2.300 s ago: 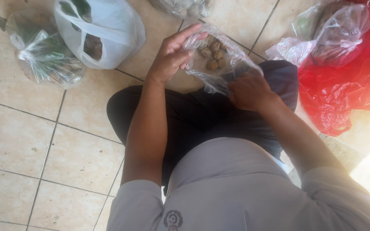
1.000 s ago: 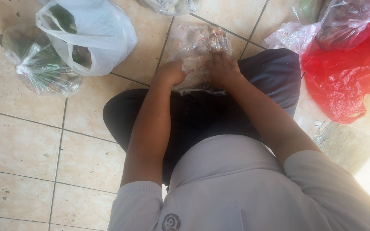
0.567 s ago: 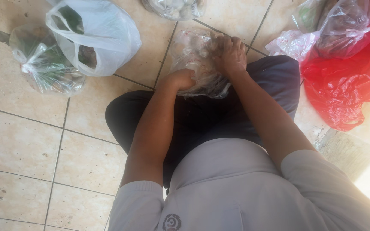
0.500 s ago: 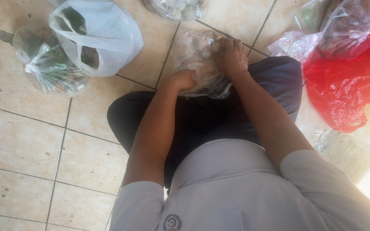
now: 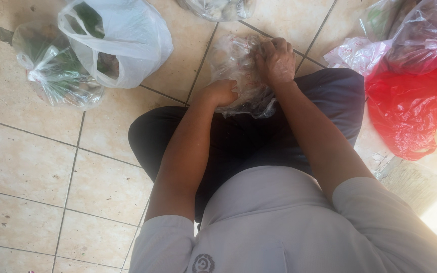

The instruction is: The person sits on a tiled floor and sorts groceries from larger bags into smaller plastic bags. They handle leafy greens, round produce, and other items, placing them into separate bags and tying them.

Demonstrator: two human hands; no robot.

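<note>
I sit cross-legged on a tiled floor with a clear plastic bag (image 5: 238, 65) of small brown round things resting in front of my knees. My left hand (image 5: 221, 92) is closed on the bag's near lower side. Gripping the bag's upper right part, my right hand (image 5: 276, 59) has its fingers bunched into the plastic. The contents are mostly hidden by crumpled plastic and my hands.
A white plastic bag (image 5: 122, 40) stands open at the upper left, beside a clear bag of green leaves (image 5: 56, 76). Another clear bag (image 5: 218, 7) lies at the top edge. A red bag (image 5: 410, 106) and clear bags (image 5: 416, 35) sit at the right.
The bag was held open showing the brown pieces; now both hands have closed on it and gathered the plastic. My right hand moved up along the bag's top.
</note>
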